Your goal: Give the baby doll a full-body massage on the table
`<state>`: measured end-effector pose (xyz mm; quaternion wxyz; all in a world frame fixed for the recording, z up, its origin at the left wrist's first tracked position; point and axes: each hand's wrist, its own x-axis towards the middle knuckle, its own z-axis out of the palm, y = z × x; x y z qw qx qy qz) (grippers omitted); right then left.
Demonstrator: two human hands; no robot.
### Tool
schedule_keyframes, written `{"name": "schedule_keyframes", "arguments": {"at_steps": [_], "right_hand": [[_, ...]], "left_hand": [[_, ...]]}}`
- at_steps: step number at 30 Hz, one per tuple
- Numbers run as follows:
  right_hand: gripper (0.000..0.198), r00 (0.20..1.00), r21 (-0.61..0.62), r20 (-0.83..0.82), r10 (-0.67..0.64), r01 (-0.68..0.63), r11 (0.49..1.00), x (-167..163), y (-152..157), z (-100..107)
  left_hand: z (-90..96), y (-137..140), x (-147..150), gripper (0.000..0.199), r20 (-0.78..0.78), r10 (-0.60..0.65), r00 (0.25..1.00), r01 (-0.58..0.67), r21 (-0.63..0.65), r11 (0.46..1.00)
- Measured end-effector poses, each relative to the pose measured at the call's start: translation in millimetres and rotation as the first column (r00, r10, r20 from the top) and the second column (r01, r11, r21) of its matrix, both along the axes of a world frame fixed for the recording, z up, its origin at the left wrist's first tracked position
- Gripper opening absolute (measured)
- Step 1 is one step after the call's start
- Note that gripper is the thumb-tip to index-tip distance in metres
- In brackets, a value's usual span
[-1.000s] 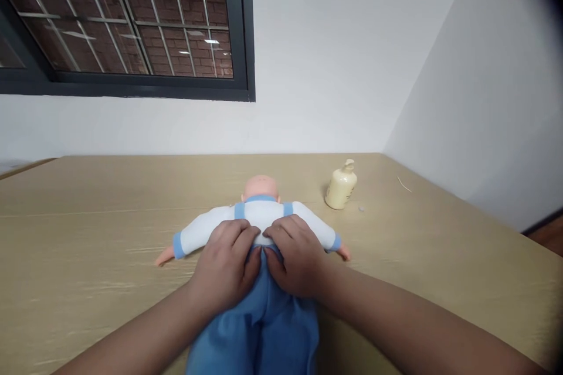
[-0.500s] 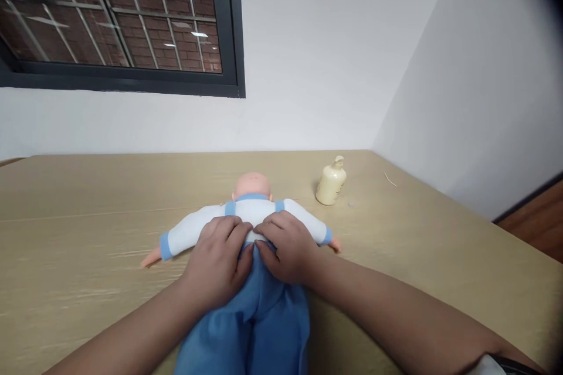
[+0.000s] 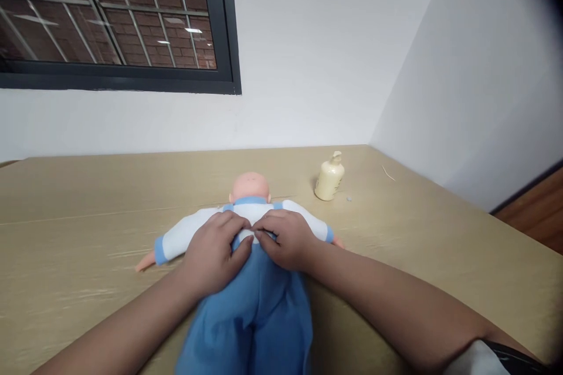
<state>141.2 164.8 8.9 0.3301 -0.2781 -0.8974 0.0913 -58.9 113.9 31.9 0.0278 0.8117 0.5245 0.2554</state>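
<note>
A baby doll (image 3: 259, 287) lies face down with its arms spread, its bald head (image 3: 250, 187) toward the wall. It wears a white top with light-blue cuffs and blue dungarees. My left hand (image 3: 217, 252) grips the left side of its back, fingers bent over the cloth and thumb turned inward. On the other side my right hand (image 3: 285, 238) also grips the back, its thumb close to the forefinger. Both hands' fingertips nearly meet over the doll's spine. The undersides of my fingers are hidden. The doll's legs run out of the bottom of the view.
A cream pump bottle (image 3: 329, 179) stands upright beyond the doll's right arm. Near it lie a small pale scrap (image 3: 349, 198) and a thin strip (image 3: 387, 173) on the tan-covered table (image 3: 109, 187). A white wall with a barred window (image 3: 109, 12) borders the far edge.
Both hands have slid a little up the doll's back toward its shoulders. My right thumb and forefinger have come closer together. The view has shifted slightly; the bottle has stayed in place.
</note>
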Motion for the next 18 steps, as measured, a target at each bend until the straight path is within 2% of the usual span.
{"name": "schedule_keyframes", "arguments": {"at_steps": [3, 6, 9, 14, 18], "right_hand": [[0.023, 0.998, 0.048, -0.045, -0.046, 0.048, 0.998, 0, -3, -1], [0.033, 0.997, 0.124, -0.029, -0.066, 0.070, 0.990, 0, -9, 0], [0.034, 0.997, 0.149, 0.014, -0.074, 0.071, 0.986, 0, -10, 1], [0.024, 0.996, 0.010, 0.070, -0.060, 0.060, 0.998, 0, 0, -2], [0.024, 0.998, -0.003, -0.012, -0.055, 0.055, 0.998, 1, 5, -5]], "left_hand": [[-7.1, -5, 4, 0.030, -0.074, 0.025, 0.997, -0.011, 0.184, 0.983], [-11.0, -7, 6, 0.036, -0.110, 0.060, 0.992, -0.030, 0.256, 0.966], [-11.0, -4, 4, 0.036, -0.089, 0.048, 0.995, -0.030, 0.198, 0.980], [-8.3, 4, 3, 0.025, -0.061, 0.025, 0.998, -0.023, 0.048, 0.999], [-9.4, 1, 4, 0.031, -0.067, 0.018, 0.998, -0.010, 0.116, 0.993]]}}
